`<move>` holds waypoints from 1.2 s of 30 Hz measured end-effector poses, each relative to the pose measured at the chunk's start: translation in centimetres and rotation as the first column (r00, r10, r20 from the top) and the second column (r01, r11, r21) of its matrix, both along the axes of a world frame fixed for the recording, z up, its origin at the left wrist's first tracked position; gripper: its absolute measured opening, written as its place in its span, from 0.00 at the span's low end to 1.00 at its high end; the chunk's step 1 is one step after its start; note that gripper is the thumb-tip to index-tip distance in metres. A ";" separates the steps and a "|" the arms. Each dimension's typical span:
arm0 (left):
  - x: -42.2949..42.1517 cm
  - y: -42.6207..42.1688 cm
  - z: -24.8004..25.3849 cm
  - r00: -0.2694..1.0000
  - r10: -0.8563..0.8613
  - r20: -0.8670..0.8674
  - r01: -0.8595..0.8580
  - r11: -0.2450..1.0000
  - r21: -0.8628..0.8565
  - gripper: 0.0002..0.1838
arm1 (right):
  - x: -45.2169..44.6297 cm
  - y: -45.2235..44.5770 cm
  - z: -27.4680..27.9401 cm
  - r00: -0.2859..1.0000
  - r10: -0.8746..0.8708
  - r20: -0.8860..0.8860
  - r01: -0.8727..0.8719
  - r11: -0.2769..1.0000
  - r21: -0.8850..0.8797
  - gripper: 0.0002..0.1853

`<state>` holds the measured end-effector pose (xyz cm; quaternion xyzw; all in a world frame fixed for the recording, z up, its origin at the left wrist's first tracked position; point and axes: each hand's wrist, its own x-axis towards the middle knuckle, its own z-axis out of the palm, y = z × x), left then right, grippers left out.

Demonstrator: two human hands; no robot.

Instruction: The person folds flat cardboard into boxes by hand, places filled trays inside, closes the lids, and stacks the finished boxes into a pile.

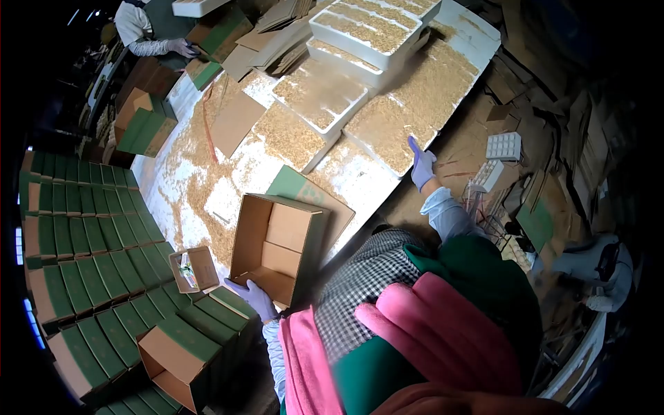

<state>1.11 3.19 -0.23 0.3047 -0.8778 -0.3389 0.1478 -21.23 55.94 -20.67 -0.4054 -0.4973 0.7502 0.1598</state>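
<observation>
My left hand, in a pale purple glove, grips the lower edge of an open cardboard box. The box is green outside, brown inside, and tilted with its opening toward the left. My right hand, gloved alike, is at the near right edge of a tray covered with tan, husk-like material. One finger stretches over that edge, and the hand looks open; its other fingers are partly hidden. A green-and-brown cardboard flap lies behind the box.
White trays of the same material stand on the table, some stacked. Rows of green boxes fill the left, with a small carton beside them. Another person handles boxes at the far left. Flattened cardboard lies right.
</observation>
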 end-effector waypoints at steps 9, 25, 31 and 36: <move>-0.5 -0.7 0.3 0.993 0.038 -0.113 -0.012 0.975 0.221 0.36 | 9.5 -0.9 18.0 0.934 0.300 -0.194 -0.292 0.954 0.069 0.21; -4.0 -1.7 -0.6 0.900 -0.081 -0.429 0.242 0.910 0.337 0.30 | 3.6 -25.8 34.2 0.152 0.969 0.194 -0.944 0.084 0.319 0.45; -1.1 -2.7 -0.8 0.916 0.090 -0.392 0.098 0.895 0.436 0.30 | -0.4 -32.3 27.2 -0.248 0.811 0.530 -0.802 -0.479 0.357 0.43; -0.6 -1.1 1.4 0.965 0.100 -0.243 0.010 0.910 0.415 0.32 | -1.2 -35.0 25.1 -0.134 0.401 0.906 -0.406 -0.857 0.319 0.38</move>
